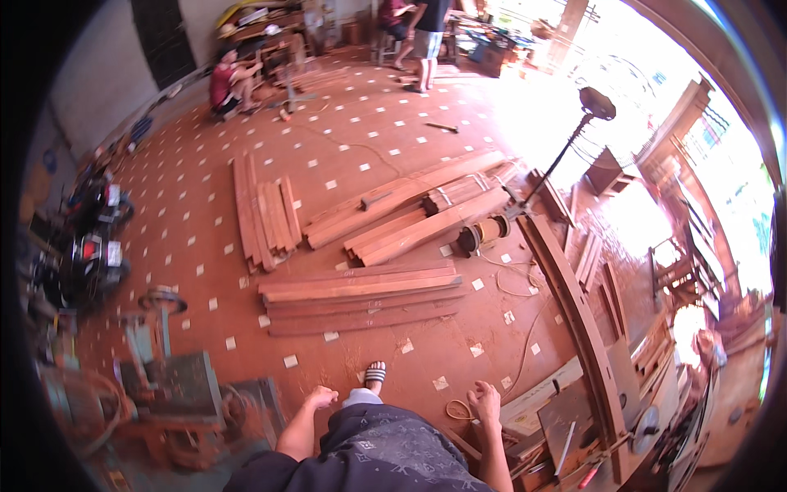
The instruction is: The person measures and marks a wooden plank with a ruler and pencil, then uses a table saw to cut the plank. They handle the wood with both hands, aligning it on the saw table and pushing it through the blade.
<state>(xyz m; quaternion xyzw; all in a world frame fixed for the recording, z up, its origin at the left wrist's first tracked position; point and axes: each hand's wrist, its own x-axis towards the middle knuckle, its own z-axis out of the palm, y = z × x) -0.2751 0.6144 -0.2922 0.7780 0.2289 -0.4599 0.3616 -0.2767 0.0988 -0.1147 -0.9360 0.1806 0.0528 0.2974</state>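
Observation:
My left hand (322, 398) hangs at the left of my body over the tiled floor, its fingers loosely curled together with nothing visible in them. On the other side, my right hand (485, 400) is held out with bent fingers apart, and it is empty. Neither hand touches anything. Ahead of my sandalled foot (375, 373) lies a row of reddish wooden planks (361, 299), some with chalk marks. Farther off are longer boards (402, 197) with a hammer (375, 199) on top, and a shorter stack of boards (266, 213) at their left.
A green machine (176, 385) stands at lower left, near parked motorbikes (90, 254). To the right, a long curved beam (574, 320) rests by a cluttered workbench (566, 418). A cable reel (482, 235) and loose cord lie on the floor. A crouching person (225, 82) works far left.

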